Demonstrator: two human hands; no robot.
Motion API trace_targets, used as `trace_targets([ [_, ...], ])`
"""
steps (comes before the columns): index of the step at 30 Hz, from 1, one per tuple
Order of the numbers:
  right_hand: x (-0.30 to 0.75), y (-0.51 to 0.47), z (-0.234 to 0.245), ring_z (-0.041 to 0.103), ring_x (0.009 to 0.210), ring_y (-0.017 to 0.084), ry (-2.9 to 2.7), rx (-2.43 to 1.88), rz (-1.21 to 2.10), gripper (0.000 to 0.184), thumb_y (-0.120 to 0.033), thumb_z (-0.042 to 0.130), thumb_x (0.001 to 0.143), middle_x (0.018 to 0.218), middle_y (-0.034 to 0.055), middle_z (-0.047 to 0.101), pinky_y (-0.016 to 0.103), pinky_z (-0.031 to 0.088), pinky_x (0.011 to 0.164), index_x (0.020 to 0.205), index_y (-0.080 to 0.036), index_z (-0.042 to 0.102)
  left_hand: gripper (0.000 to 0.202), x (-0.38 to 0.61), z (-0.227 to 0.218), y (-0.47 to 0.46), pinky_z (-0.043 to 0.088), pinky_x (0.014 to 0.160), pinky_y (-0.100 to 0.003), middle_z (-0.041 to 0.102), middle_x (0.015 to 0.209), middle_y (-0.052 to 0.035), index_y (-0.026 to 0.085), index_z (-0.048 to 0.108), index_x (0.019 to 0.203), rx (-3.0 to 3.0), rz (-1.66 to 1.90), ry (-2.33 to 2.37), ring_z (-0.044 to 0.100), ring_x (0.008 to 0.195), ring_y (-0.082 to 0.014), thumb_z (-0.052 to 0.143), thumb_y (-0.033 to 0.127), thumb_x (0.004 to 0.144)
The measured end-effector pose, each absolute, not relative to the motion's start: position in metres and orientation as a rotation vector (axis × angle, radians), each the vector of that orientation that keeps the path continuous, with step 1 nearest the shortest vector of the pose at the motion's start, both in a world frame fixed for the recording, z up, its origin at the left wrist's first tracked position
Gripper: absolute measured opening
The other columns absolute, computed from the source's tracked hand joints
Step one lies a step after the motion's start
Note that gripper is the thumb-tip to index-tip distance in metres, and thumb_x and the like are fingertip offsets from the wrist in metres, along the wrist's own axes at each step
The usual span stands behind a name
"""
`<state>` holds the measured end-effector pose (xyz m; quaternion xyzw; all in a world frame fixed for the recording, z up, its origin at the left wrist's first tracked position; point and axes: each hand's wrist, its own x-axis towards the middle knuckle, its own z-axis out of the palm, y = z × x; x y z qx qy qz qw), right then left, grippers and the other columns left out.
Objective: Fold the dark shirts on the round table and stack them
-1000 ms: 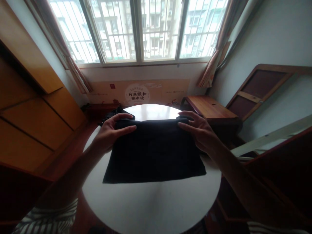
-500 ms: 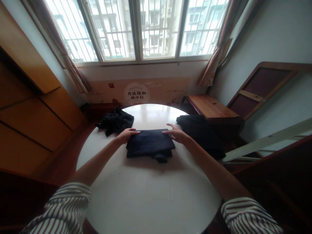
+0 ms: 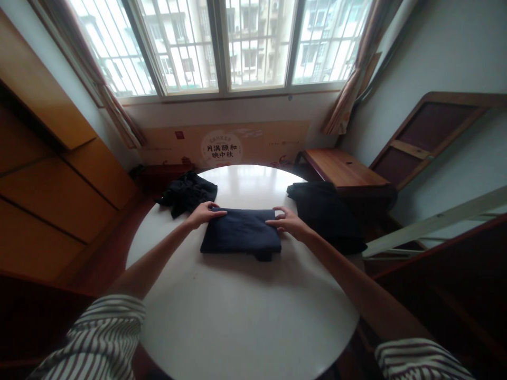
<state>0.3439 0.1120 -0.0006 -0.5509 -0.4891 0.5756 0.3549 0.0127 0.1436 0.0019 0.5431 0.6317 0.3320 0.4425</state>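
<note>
A folded dark navy garment [image 3: 241,232] lies flat on the white round table [image 3: 237,316], with a small flap sticking out under its near edge. At its far left corner, my left hand [image 3: 204,214] is closed, thumb on top and fingers over the far edge. My right hand [image 3: 289,222] pinches the right side near the far corner, thumb lying on the cloth. The undersides of both grips are hidden.
A crumpled black garment [image 3: 188,192] lies at the table's far left. A dark folded pile of cloth [image 3: 327,216] rests on the right edge. Beyond stand a low wooden table [image 3: 344,169] and a barred window [image 3: 253,47]; orange cabinets [image 3: 43,200] line the left.
The garment's near layers have come into line and lie flatter, its near edge slightly further left. My right hand's raised index finger has come down to the garment's edge.
</note>
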Motion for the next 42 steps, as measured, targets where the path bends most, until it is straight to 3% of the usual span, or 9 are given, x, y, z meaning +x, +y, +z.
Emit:
trace_targets([
  [6,0.347,0.146,0.005,0.060,0.082,0.018,-1.710,-1.542,1.108,0.080,-0.047,0.093,0.049,0.108,0.0110,0.061,0.023,0.049,0.060,0.117,-0.017,0.064,0.050,0.006,0.025,0.161,0.048,0.079,-0.023,0.069,0.094,-0.0063,0.020,0.075,0.086,1.770,0.740,1.403,0.062,0.098,-0.0230,0.093,0.034,0.042],
  [10,0.337,0.165,0.024,0.060,0.076,0.017,-2.096,-1.512,1.182,0.057,-0.046,0.089,0.054,0.087,0.0058,0.067,0.024,0.048,0.064,0.098,-0.015,0.071,0.047,0.016,0.032,0.171,0.045,0.066,-0.022,0.068,0.076,-0.0017,0.018,0.073,0.081,1.900,0.375,1.298,0.061,0.076,-0.0193,0.092,0.036,0.041],
  [14,0.331,0.168,0.052,0.057,0.066,0.015,-2.333,-1.429,1.125,0.030,-0.035,0.085,0.060,0.068,0.0001,0.063,0.023,0.044,0.059,0.075,-0.014,0.069,0.035,0.023,0.057,0.172,0.038,0.055,-0.022,0.060,0.062,0.0013,0.014,0.069,0.075,2.240,0.077,1.224,0.055,0.060,-0.0155,0.079,0.046,0.064],
  [20,0.345,0.141,0.092,0.067,0.093,0.023,-2.283,-0.915,0.274,0.028,-0.024,0.063,0.086,0.101,0.0075,0.073,0.035,0.050,0.085,0.112,-0.017,0.068,0.033,0.026,0.115,0.135,0.050,0.078,-0.030,0.074,0.095,-0.0076,0.019,0.069,0.116,2.944,0.556,1.362,0.069,0.086,-0.0234,0.058,0.028,0.086],
  [26,0.362,0.086,0.046,0.062,0.115,0.023,-2.432,-0.485,-0.266,0.035,-0.008,0.041,0.096,0.120,0.0100,0.070,0.044,0.050,0.099,0.117,-0.020,0.067,0.046,0.034,0.040,0.064,0.056,0.090,-0.034,0.070,0.119,-0.0118,0.015,0.058,0.133,3.348,0.904,1.125,0.067,0.108,-0.0233,0.039,0.006,0.092],
  [31,0.368,0.016,-0.001,0.064,0.100,0.026,-2.730,-0.493,-0.159,0.026,-0.019,0.045,0.097,0.111,0.0155,0.069,0.040,0.055,0.082,0.110,-0.012,0.066,0.043,0.035,-0.030,-0.008,0.057,0.087,-0.034,0.068,0.121,-0.0152,0.008,0.057,0.132,3.480,0.646,0.914,0.066,0.108,-0.0259,0.041,0.004,0.092],
  [35,0.361,-0.001,0.014,0.062,0.096,0.026,-2.694,-0.690,0.014,0.033,-0.037,0.050,0.097,0.104,0.0153,0.069,0.041,0.053,0.084,0.114,-0.012,0.065,0.037,0.037,-0.015,-0.028,0.057,0.087,-0.041,0.067,0.121,-0.0173,0.009,0.060,0.128,3.288,0.561,0.967,0.065,0.106,-0.0292,0.052,0.022,0.094],
  [38,0.341,0.019,0.028,0.056,0.117,0.026,-2.562,-0.796,0.028,0.037,-0.031,0.041,0.101,0.123,0.0160,0.065,0.043,0.046,0.100,0.126,-0.012,0.060,0.040,0.055,0.010,-0.018,0.055,0.088,-0.043,0.068,0.114,-0.0160,0.013,0.065,0.120,3.007,0.548,1.051,0.065,0.102,-0.0282,0.052,0.043,0.095],
  [42,0.307,0.049,0.019,0.029,0.144,0.031,-2.548,-1.070,0.036,0.052,-0.038,0.035,0.102,0.155,0.0120,0.038,0.050,0.027,0.116,0.149,-0.015,0.040,0.046,0.090,0.012,0.008,0.041,0.108,-0.047,0.053,0.141,-0.0190,0.009,0.053,0.136,2.806,0.518,1.299,0.048,0.132,-0.0300,0.038,0.034,0.101],
])
